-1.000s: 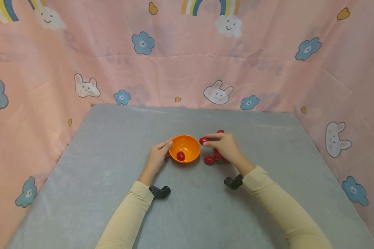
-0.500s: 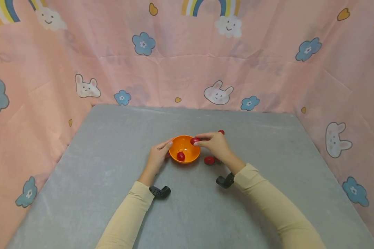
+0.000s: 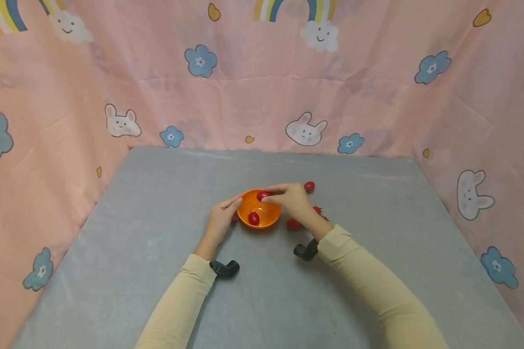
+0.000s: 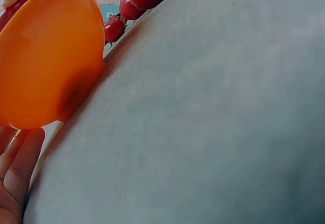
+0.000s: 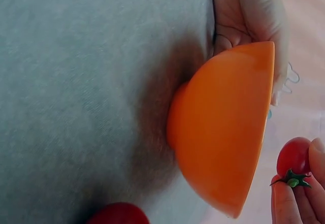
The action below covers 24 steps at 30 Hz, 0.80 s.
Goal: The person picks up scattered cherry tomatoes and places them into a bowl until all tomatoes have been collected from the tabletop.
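An orange bowl (image 3: 268, 219) stands on the grey table. My left hand (image 3: 218, 223) holds it from the left, thumb at the rim and fingers against the outer wall. One cherry tomato (image 3: 253, 218) lies inside the bowl. Over the bowl's far right rim, my right hand (image 3: 296, 202) pinches another cherry tomato between thumb and fingers. That held tomato (image 5: 293, 155) shows its green calyx in the right wrist view, just above rim height. The left wrist view shows the bowl's outer side (image 4: 51, 56) and the left fingers (image 4: 23, 163) touching it low down.
Several more cherry tomatoes lie on the table right of the bowl, one (image 3: 309, 186) farther back and one (image 3: 293, 224) nearer the front. The right forearm partly covers others. A pink printed curtain (image 3: 244, 106) hangs around the table's back and sides.
My right hand has moved left with the cherry tomato, from beside the bowl to over its far right rim. Tomatoes behind that hand now show. The left hand and bowl stay put.
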Tool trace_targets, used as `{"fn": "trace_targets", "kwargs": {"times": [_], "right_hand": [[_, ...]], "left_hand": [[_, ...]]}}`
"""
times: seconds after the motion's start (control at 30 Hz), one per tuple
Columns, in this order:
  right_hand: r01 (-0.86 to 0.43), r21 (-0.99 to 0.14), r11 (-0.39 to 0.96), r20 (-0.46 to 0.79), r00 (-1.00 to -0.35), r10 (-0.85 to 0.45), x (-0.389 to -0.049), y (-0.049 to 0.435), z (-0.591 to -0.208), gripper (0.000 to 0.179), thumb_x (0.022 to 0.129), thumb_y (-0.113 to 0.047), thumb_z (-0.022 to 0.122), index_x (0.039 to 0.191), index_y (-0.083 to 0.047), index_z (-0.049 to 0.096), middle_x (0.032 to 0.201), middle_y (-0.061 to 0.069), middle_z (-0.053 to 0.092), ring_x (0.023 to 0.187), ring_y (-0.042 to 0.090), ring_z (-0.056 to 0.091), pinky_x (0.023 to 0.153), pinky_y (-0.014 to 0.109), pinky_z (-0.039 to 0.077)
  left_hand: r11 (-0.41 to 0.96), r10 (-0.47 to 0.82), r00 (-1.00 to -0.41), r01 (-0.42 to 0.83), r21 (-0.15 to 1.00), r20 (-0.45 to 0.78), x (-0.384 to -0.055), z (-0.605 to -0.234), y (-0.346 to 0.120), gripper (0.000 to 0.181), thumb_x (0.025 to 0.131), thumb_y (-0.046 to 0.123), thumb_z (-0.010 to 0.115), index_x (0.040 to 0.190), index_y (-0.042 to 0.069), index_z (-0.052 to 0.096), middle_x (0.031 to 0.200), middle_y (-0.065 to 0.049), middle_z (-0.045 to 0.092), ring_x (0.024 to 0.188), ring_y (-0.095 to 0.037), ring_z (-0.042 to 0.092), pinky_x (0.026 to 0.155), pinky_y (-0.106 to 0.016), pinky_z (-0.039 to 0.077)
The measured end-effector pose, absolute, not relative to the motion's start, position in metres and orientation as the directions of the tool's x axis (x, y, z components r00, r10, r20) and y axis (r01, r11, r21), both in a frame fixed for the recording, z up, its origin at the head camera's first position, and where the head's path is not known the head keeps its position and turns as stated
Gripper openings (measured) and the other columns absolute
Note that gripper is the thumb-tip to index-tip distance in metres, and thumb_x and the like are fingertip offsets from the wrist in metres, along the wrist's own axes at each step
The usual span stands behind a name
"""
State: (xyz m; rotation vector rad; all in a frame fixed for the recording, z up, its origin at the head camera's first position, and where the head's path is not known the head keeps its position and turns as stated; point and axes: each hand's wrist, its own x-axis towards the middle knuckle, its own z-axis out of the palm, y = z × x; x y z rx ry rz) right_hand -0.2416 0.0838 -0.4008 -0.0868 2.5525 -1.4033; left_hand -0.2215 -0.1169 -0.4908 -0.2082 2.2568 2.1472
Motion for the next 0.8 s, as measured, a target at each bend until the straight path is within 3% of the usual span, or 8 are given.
{"fn": "trace_targets", "kwargs": {"times": [0.3,0.8], "right_hand": [[0.046,-0.825,0.564,-0.171,-0.971,-0.17,-0.247,0.069,-0.406,0.036,0.084,-0.027,0.081,0.116,-0.013,0.075,0.128,0.009,0.069,0.124,0.029,0.057,0.108,0.041,0.049],[-0.075,-0.729,0.68,-0.138,-0.957,-0.253,-0.252,0.059,-0.421,0.033,0.083,-0.024,0.081,0.114,-0.013,0.077,0.125,0.01,0.071,0.121,0.029,0.06,0.103,0.038,0.052]], "left_hand": [[0.039,-0.069,-0.993,-0.104,0.994,-0.101,-0.222,-0.492,-0.118,0.04,0.097,0.036,0.063,0.128,0.01,0.069,0.132,-0.01,0.067,0.117,-0.024,0.064,0.092,-0.03,0.057],[0.032,-0.067,-0.993,-0.096,0.995,-0.094,-0.222,-0.491,-0.119,0.037,0.098,0.032,0.063,0.128,0.011,0.068,0.133,-0.009,0.066,0.112,-0.017,0.065,0.083,-0.021,0.058]]}}
